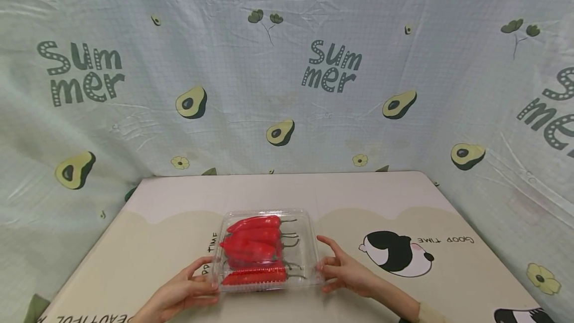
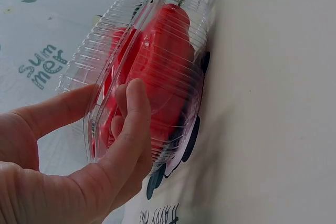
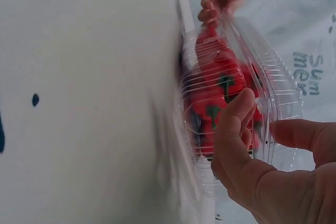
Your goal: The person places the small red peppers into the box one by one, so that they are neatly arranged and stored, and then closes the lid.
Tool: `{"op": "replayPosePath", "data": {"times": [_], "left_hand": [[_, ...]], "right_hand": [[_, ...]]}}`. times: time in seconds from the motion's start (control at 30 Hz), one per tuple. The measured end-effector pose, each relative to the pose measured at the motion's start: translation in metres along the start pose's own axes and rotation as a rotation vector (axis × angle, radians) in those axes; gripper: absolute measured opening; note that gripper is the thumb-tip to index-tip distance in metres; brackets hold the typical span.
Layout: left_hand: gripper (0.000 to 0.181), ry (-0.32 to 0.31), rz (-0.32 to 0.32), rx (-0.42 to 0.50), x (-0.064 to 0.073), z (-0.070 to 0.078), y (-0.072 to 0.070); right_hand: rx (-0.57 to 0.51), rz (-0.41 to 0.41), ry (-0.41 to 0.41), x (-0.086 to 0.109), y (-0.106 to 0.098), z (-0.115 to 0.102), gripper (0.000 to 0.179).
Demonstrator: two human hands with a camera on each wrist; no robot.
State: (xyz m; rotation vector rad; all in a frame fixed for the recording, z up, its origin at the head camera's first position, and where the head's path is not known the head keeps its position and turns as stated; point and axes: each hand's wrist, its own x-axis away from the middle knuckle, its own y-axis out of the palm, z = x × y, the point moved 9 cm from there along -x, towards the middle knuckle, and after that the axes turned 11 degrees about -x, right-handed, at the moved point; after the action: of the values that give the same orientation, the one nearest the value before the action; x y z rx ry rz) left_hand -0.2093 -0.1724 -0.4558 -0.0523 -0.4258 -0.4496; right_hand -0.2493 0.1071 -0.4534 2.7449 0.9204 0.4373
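Note:
A clear plastic clamshell box (image 1: 309,243) with its lid down is at the front middle of the table. Several red peppers (image 1: 253,250) with green stems lie inside, stems toward the right. My left hand (image 1: 184,290) grips the box's left end; in the left wrist view, thumb and fingers (image 2: 134,114) are about its rim. At the opposite end my right hand (image 1: 343,270) holds the rim between thumb and fingers, as the right wrist view shows (image 3: 273,166). Whether the box's base touches the table or hangs just above it, I cannot tell.
The pale table (image 1: 278,188) carries printed lettering and a black-and-white cartoon animal (image 1: 396,253) right of the box. A light cloth (image 1: 233,74) printed with avocados and "summer" hangs behind and along both sides.

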Motion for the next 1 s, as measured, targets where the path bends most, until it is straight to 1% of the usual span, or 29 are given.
{"op": "replayPosePath", "data": {"times": [0.13, 0.23, 0.33, 0.43, 0.53, 0.63, 0.7, 0.77, 0.9, 1.0], "left_hand": [[0.07, -0.013, 0.01, -0.012, 0.001, -0.002, -0.001], [0.071, -0.014, 0.01, 0.003, 0.001, -0.003, -0.001], [0.066, -0.013, 0.013, 0.024, 0.002, -0.005, -0.001], [0.052, -0.017, 0.027, 0.033, 0.002, -0.006, -0.002], [0.031, -0.02, 0.024, 0.027, 0.002, -0.006, -0.002], [0.013, -0.022, 0.004, -0.006, 0.001, -0.005, -0.001], [0.005, -0.025, -0.01, -0.038, 0.001, -0.005, 0.0], [0.008, -0.025, -0.024, -0.075, 0.0, -0.005, 0.0], [0.014, -0.024, -0.042, -0.114, -0.001, -0.006, -0.001], [0.017, -0.025, -0.033, -0.127, -0.001, -0.006, -0.004]], "right_hand": [[0.0, -0.01, 0.02, 0.001, -0.002, 0.004, 0.081], [0.005, -0.019, 0.038, 0.002, -0.003, 0.006, 0.084], [0.013, -0.034, 0.057, 0.004, -0.001, 0.007, 0.085], [0.01, -0.066, 0.07, 0.005, 0.003, 0.007, 0.084], [0.001, -0.103, 0.075, 0.006, 0.008, 0.007, 0.082], [0.001, -0.126, 0.085, 0.007, 0.012, 0.007, 0.079], [0.005, -0.133, 0.096, 0.007, 0.012, 0.008, 0.078], [0.007, -0.138, 0.108, 0.007, 0.013, 0.008, 0.078], [0.0, -0.16, 0.119, 0.006, 0.013, 0.009, 0.079], [0.001, -0.168, 0.116, 0.007, 0.014, 0.009, 0.079]]}}
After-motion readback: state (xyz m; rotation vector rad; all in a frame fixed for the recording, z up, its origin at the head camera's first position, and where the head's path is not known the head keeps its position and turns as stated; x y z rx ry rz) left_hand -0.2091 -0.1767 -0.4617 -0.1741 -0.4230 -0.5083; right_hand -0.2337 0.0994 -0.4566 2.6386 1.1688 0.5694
